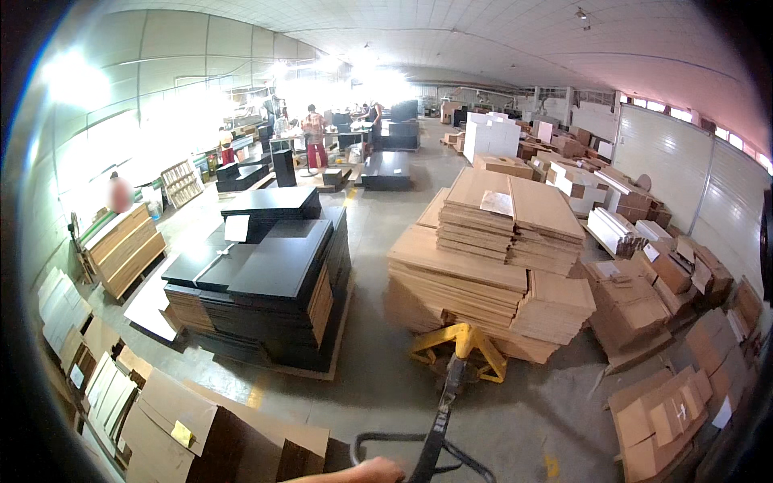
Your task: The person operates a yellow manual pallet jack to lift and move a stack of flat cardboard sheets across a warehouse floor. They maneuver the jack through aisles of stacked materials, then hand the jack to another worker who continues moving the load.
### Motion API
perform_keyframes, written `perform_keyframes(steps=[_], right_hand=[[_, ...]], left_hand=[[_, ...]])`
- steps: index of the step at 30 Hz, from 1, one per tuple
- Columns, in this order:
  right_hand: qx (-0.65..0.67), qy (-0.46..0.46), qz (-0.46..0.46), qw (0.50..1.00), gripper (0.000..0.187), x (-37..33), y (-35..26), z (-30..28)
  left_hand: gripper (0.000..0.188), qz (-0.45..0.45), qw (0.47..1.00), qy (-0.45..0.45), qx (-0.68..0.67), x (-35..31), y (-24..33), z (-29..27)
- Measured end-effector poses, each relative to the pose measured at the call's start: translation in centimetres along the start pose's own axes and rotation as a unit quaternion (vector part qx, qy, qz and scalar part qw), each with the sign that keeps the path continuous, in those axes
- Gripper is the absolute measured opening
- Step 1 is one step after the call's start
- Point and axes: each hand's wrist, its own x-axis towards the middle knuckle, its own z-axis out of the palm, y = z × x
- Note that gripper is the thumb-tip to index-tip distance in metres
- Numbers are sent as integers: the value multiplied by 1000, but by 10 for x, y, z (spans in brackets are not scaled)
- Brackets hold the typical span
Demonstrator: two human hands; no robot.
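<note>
L headcam | fwd/dn, close over pallet jack [446,394] | far end [439,90] unclear

Jack frame [462,336] yellow, jack handle [440,427] black. Tan panels [463,259], off-white paper [497,203] on top. Black panels [278,256], some tan edges; label sheet [236,229] white. Floor [366,278] grey, floor marking [551,466] yellow. Cartons [491,137] white, folded cardboard [165,419] brown.
</note>
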Motion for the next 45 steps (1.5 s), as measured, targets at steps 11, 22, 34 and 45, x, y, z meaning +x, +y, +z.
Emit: perform_keyframes(steps=[11, 22, 34, 45], right_hand=[[51, 15, -19, 998, 18, 2, -16, -55], [27, 7, 23, 999, 18, 11, 13, 72], [-5, 147, -56, 988, 17, 18, -6, -100], [28, -15, -2, 999, 19, 13, 10, 88]], left_hand=[[32, 7, 999, -46, -3, 18, -26, 11], [32, -71, 996, -41, 37, 17, -20, 66], [36, -11, 1000, -12, 25, 31, -20, -60], [31, -50, 999, -14, 0, 20, -44, 117]])
